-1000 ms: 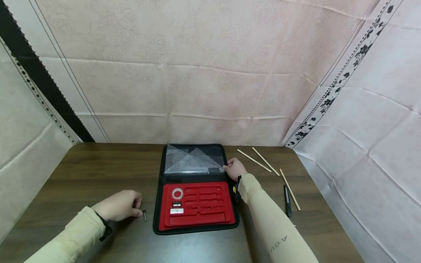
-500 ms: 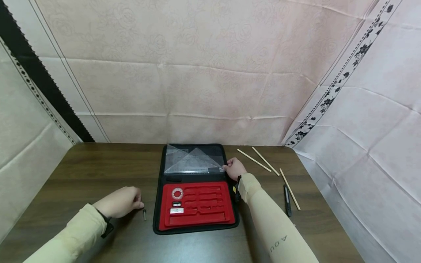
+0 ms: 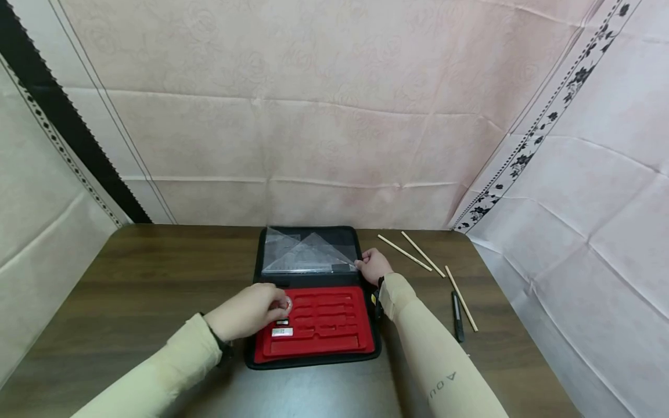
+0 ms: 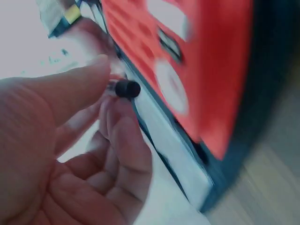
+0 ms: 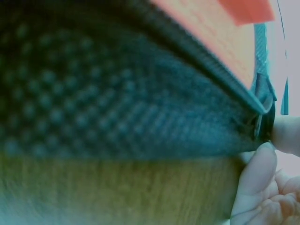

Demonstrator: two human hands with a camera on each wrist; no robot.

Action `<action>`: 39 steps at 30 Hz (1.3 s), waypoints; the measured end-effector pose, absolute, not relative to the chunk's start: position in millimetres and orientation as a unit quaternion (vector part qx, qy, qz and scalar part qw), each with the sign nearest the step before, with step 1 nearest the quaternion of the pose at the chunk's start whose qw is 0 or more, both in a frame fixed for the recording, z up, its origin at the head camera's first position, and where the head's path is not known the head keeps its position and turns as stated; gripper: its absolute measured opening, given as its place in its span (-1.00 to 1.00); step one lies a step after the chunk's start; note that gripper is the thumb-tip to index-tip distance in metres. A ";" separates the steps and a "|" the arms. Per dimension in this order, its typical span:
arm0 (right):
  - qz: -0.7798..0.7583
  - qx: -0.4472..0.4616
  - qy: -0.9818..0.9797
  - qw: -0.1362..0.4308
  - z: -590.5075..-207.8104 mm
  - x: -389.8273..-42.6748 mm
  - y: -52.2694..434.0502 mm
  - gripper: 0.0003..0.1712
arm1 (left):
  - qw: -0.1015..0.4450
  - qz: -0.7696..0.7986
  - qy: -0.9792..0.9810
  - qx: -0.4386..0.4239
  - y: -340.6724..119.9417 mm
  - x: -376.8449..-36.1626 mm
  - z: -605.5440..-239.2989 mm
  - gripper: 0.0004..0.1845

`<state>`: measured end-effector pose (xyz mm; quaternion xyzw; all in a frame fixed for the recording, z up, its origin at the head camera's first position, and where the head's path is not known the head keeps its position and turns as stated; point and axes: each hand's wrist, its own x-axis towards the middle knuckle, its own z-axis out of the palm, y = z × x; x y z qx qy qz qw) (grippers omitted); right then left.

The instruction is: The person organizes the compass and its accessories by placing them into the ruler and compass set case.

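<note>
My left hand (image 3: 245, 310): thumb and fingertips pinch a small, slim, black-ended cylinder (image 4: 127, 89), likely to keep that end free | cylinder: near the flat white ring (image 4: 163, 78) in the red moulded tray (image 3: 319, 350); contact unclear | my right hand (image 3: 374, 267): pinching the black textured case (image 3: 313, 280)'s right edge, presumably for steadiness

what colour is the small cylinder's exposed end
Black; the cylinder's exposed end shows best from the left wrist.
</note>
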<state>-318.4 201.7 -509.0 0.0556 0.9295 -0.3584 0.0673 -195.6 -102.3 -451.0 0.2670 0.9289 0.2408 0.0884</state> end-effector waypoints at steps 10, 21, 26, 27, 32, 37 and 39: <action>-0.367 0.053 0.926 0.065 -506.1 -316.9 202.9 -0.66 | 0.102 0.283 0.896 0.325 -62.4 -193.3 -462.2 -0.89; -0.361 0.050 0.929 0.059 -509.3 -318.1 202.4 -0.66 | 0.083 0.245 0.911 0.322 -59.3 -191.3 -474.4 -0.75; -0.361 0.052 0.929 0.064 -509.2 -317.3 203.0 -0.66 | 0.078 0.227 0.917 0.319 -57.8 -188.4 -475.7 -0.69; -0.361 0.054 0.929 0.066 -509.0 -317.2 203.2 -0.66 | 0.081 0.228 0.916 0.319 -57.4 -188.1 -475.6 -0.68; -0.356 0.050 0.931 0.066 -508.1 -315.9 202.7 -0.66 | 0.098 0.240 0.915 0.310 -57.0 -189.2 -475.0 -0.66; -0.363 0.047 0.929 0.062 -504.0 -313.7 201.3 -0.66 | 0.115 0.238 0.920 0.288 -59.1 -194.2 -476.1 -0.62; -0.364 0.049 0.928 0.064 -502.9 -313.4 200.4 -0.65 | 0.127 0.231 0.924 0.276 -59.9 -197.1 -475.9 -0.61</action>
